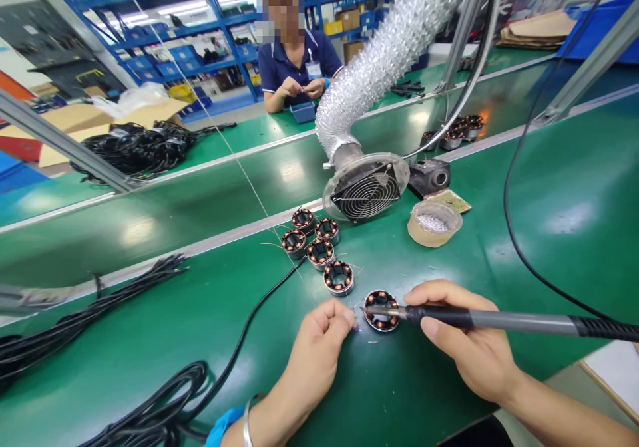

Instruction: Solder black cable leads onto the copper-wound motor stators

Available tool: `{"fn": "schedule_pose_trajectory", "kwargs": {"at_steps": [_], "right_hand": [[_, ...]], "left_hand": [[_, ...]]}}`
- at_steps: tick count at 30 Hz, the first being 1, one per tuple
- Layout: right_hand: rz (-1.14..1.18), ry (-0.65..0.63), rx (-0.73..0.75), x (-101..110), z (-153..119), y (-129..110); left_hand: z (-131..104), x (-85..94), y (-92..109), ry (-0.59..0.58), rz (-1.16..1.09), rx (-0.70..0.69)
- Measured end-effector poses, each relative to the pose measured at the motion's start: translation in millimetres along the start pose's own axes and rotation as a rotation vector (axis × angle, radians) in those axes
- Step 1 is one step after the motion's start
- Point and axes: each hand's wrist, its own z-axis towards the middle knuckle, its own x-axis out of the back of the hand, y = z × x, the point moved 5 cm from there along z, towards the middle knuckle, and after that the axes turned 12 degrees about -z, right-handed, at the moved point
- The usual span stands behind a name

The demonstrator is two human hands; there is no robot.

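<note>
My right hand (464, 340) grips a soldering iron (519, 322) by its dark sleeve, the tip pointing left. That tip lies over a motor stator (382, 310) with copper windings, close to my left fingertips. My left hand (324, 337) is closed in a pinch beside the stator, with thin wire ends showing at the fingertips. What exactly the pinch holds is mostly hidden by the fingers. Just beyond, another stator (339, 278) stands at the near end of a small cluster of several more.
A fume extractor hood (369, 191) on a silver duct hangs past the stators. Nearby are a round tub (434, 224) and a black iron stand (430, 175). Black cables (74, 314) lie at left. Across the conveyor (164, 214) sits a person (299, 68) with a blue tray.
</note>
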Motion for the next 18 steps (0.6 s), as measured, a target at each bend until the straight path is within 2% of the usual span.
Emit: {"fn": "schedule_pose_trajectory", "kwargs": {"at_steps": [8,18], "right_hand": [[-0.019,-0.008,0.005,1,-2,-3],[-0.046,-0.015,0.189,-5,-9,-19]], "left_hand": [[0,0.7,-3,-0.011,0.031,-0.002],[1,1.4,-2,-0.017,0.081,-0.013]]}}
